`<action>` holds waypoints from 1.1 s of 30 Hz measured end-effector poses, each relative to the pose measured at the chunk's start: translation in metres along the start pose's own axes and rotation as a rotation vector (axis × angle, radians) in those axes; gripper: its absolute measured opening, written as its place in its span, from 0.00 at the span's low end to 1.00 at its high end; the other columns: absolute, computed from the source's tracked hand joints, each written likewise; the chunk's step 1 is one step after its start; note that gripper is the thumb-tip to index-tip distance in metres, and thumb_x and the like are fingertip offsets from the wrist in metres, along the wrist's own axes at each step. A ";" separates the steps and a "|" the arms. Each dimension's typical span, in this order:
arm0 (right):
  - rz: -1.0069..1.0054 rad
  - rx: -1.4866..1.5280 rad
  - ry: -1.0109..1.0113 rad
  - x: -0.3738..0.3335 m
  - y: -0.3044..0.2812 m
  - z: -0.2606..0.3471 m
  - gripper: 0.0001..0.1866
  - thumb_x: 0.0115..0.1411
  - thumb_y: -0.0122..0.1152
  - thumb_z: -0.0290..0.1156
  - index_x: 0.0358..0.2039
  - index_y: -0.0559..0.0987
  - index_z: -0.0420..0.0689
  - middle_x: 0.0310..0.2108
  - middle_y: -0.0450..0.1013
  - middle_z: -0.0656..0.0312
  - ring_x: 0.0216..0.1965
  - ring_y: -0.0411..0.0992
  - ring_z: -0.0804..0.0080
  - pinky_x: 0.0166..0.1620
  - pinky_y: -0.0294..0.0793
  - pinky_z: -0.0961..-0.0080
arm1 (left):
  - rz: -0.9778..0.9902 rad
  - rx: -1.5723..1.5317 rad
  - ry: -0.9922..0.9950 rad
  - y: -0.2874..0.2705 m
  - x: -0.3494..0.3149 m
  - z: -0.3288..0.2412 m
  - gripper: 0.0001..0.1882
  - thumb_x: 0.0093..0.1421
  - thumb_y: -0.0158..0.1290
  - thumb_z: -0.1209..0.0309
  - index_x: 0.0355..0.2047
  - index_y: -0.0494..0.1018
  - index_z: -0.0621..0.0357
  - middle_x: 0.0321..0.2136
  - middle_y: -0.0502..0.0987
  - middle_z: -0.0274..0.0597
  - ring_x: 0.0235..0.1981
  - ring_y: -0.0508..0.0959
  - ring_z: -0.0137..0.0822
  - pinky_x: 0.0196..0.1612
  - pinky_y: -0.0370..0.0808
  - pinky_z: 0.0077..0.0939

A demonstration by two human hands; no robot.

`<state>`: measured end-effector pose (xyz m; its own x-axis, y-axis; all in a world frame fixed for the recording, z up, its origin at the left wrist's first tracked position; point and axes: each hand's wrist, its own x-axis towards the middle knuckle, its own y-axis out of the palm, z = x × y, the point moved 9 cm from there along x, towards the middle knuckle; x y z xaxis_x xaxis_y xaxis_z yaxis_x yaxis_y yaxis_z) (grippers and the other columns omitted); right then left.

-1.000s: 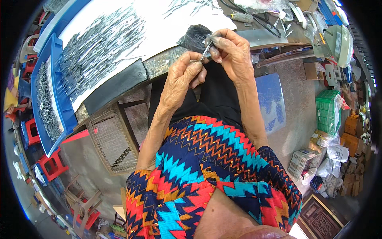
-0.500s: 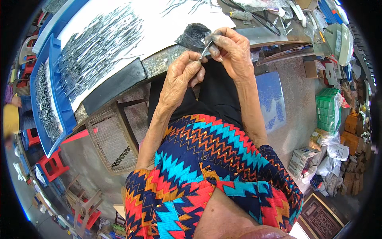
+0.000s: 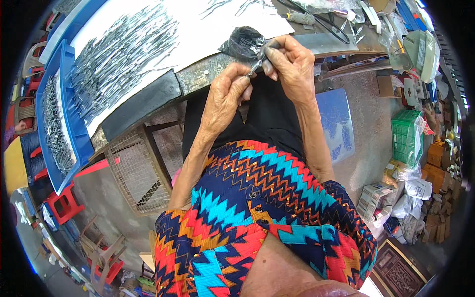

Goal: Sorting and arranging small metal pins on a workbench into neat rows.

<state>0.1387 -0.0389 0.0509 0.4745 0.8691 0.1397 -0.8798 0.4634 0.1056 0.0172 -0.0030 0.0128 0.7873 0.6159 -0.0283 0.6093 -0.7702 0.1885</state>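
Between my two hands, just over the table's near edge, is a thin dark strip with a shiny, silvery part point(image 3: 256, 66); its exact kind is too small to make out. My left hand point(image 3: 227, 89) pinches its lower end between thumb and forefinger. At the upper end my right hand point(image 3: 292, 62) grips it with closed fingertips, which look stained dark. Behind the fingers lies a black plastic bag point(image 3: 241, 42) on the table edge. Many thin dark strips point(image 3: 126, 52) are spread over a white sheet point(image 3: 198, 37) to the left.
A blue tray point(image 3: 74, 119) with a heap of dark pieces stands at the left. Cables and a grey-handled tool point(image 3: 301, 18) lie at the back right. A blue stool point(image 3: 336, 123), a green crate point(image 3: 406, 136) and a wire-mesh chair point(image 3: 136, 163) are around me. Another person is at the far left.
My right hand has shifted very slightly right, and the thin strip stays pinched between both hands. At the far left, the other person's yellow item has moved a little.
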 end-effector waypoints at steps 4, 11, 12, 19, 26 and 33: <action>-0.034 0.066 -0.008 -0.008 -0.004 -0.004 0.03 0.54 0.53 0.22 0.28 0.71 0.36 0.17 0.69 0.63 0.17 0.66 0.84 0.19 0.62 0.91 | 0.025 -0.012 -0.014 0.004 -0.001 0.006 0.08 0.60 0.44 0.69 0.35 0.67 0.60 0.18 0.65 0.26 0.18 0.59 0.15 0.19 0.53 0.08; 0.032 0.086 0.036 -0.013 -0.001 -0.011 0.03 0.53 0.54 0.23 0.27 0.73 0.37 0.17 0.70 0.64 0.18 0.66 0.84 0.20 0.64 0.90 | 0.025 -0.017 -0.007 0.005 0.000 0.008 0.07 0.61 0.43 0.70 0.35 0.67 0.59 0.18 0.65 0.27 0.19 0.61 0.16 0.21 0.56 0.09; 0.074 0.030 0.059 -0.011 0.000 -0.012 0.03 0.53 0.54 0.23 0.26 0.73 0.37 0.17 0.70 0.64 0.18 0.66 0.84 0.21 0.64 0.90 | 0.012 0.070 -0.011 0.002 0.000 0.005 0.07 0.61 0.43 0.70 0.35 0.67 0.60 0.18 0.65 0.27 0.19 0.61 0.17 0.21 0.57 0.09; 0.102 -0.222 0.058 0.024 -0.004 -0.015 0.07 0.53 0.56 0.29 0.28 0.75 0.37 0.17 0.69 0.67 0.19 0.66 0.84 0.22 0.64 0.87 | -0.140 0.292 0.082 -0.029 -0.001 -0.013 0.08 0.61 0.42 0.70 0.36 0.67 0.61 0.18 0.66 0.28 0.18 0.61 0.17 0.20 0.57 0.10; 0.047 -0.982 -0.419 0.033 0.026 0.003 0.07 0.49 0.52 0.26 0.27 0.75 0.38 0.28 0.71 0.48 0.31 0.70 0.50 0.36 0.68 0.61 | -0.407 0.460 0.165 -0.084 -0.019 -0.035 0.06 0.58 0.45 0.74 0.35 0.68 0.62 0.20 0.70 0.32 0.22 0.66 0.20 0.24 0.64 0.13; 0.092 -1.414 -0.368 0.040 0.042 -0.009 0.05 0.48 0.52 0.27 0.24 0.71 0.38 0.27 0.70 0.50 0.28 0.72 0.51 0.30 0.72 0.62 | -0.586 1.006 0.405 -0.117 -0.024 -0.079 0.06 0.53 0.49 0.79 0.33 0.70 0.63 0.28 0.74 0.44 0.29 0.75 0.36 0.32 0.70 0.26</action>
<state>0.1210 0.0169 0.0524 0.2059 0.9124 0.3536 -0.0963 0.3785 -0.9206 -0.0803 0.0852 0.0685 0.3942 0.7802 0.4857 0.8026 -0.0348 -0.5955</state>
